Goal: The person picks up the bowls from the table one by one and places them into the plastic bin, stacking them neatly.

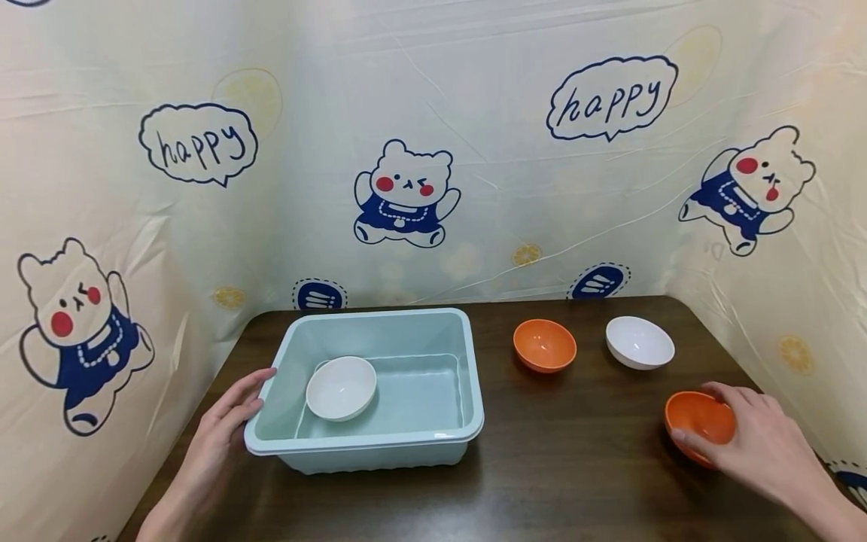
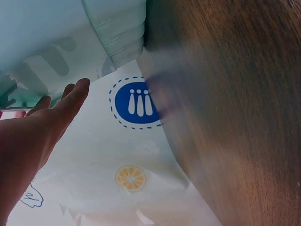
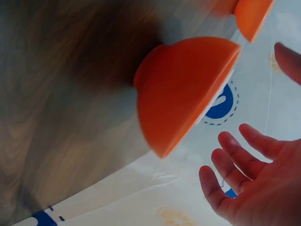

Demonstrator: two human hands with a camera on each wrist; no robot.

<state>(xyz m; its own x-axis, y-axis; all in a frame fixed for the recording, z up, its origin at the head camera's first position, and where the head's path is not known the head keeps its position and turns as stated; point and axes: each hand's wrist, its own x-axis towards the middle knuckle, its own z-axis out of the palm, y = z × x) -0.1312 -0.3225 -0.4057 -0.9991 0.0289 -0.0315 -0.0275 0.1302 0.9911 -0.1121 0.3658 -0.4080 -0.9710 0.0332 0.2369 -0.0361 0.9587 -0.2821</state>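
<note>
In the head view my left hand (image 1: 226, 418) is at the left rim of a light blue plastic basin (image 1: 372, 449), its fingers extended. The left wrist view has these fingers (image 2: 73, 101) beside the basin's outer wall (image 2: 113, 28). Inside the basin, toward its left, sits a white bowl (image 1: 341, 388). On the right, my right hand (image 1: 759, 444) hovers over an orange bowl (image 1: 701, 418), thumb and fingers spread on either side of its rim. Seen from the right wrist, a gap separates the fingertips (image 3: 225, 139) from this orange bowl (image 3: 183, 89), which stands on the table.
Another orange bowl (image 1: 545, 345) and a white bowl (image 1: 640, 342) stand farther back on the dark wooden table (image 1: 542, 482), right of the basin. A printed cloth (image 1: 501, 203) with cartoon bears hangs behind the table and along both sides.
</note>
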